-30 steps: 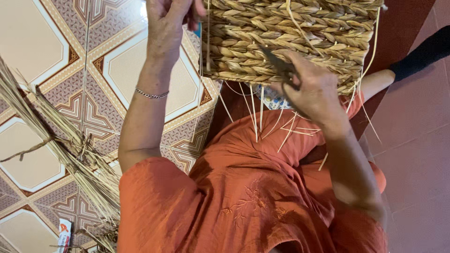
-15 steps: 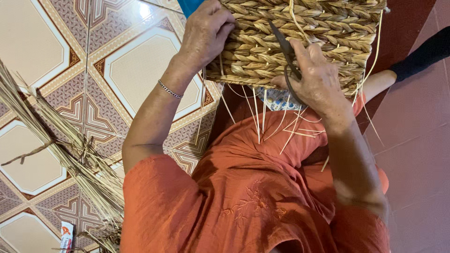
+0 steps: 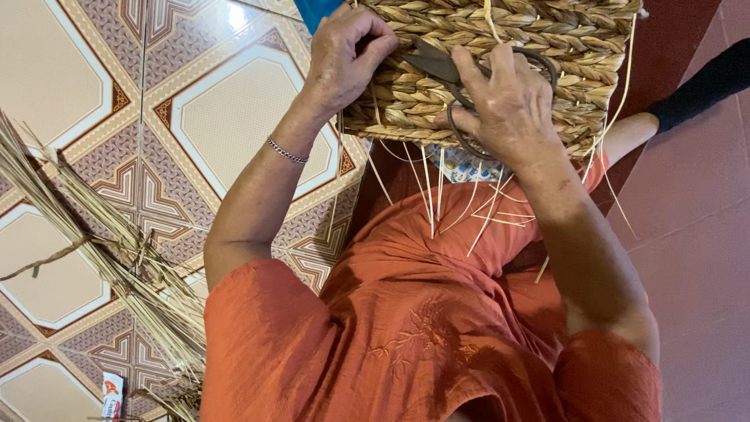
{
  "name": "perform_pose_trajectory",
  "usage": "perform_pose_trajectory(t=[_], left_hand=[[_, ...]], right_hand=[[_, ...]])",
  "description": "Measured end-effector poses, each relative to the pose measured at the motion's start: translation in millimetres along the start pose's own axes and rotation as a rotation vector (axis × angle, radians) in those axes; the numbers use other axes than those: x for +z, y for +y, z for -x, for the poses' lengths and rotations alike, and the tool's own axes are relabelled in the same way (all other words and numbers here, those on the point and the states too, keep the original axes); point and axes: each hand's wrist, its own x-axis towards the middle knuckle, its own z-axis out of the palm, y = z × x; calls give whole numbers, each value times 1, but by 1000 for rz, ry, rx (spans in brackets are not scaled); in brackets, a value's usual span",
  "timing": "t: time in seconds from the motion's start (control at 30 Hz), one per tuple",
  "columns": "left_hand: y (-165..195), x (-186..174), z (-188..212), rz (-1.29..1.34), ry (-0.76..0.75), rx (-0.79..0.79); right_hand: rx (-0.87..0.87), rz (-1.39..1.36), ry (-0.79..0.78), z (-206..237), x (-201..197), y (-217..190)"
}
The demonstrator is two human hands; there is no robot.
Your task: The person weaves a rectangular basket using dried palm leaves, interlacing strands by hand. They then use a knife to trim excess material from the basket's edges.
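A woven basket of braided straw rests on my lap at the top of the view, loose pale strands hanging from its lower edge. My left hand grips the basket's left corner with curled fingers; a thin bracelet circles that wrist. My right hand lies on the basket's face and holds dark metal scissors, fingers through the loops, blades pointing left toward my left hand. I wear an orange garment.
A bundle of dry straw stalks lies on the patterned tile floor at the left. A small packet sits at the bottom left. Red-brown flooring is on the right, with a dark sleeve at the upper right.
My left hand has come down from above the basket and closed on its left corner. The right hand with the scissors shifted slightly left on the basket's face.
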Motion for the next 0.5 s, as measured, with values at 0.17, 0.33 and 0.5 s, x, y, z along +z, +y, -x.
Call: perform_pose_trajectory(t=[0.17, 0.33, 0.5], left_hand=[[-5, 5, 5, 46, 4, -35], [-5, 10, 5, 1, 34, -32], [7, 1, -5, 472, 25, -433]], right_hand=[[-22, 107, -33, -8, 17, 1], [-71, 169, -51, -4, 28, 6], [-110, 175, 33, 2, 33, 10]])
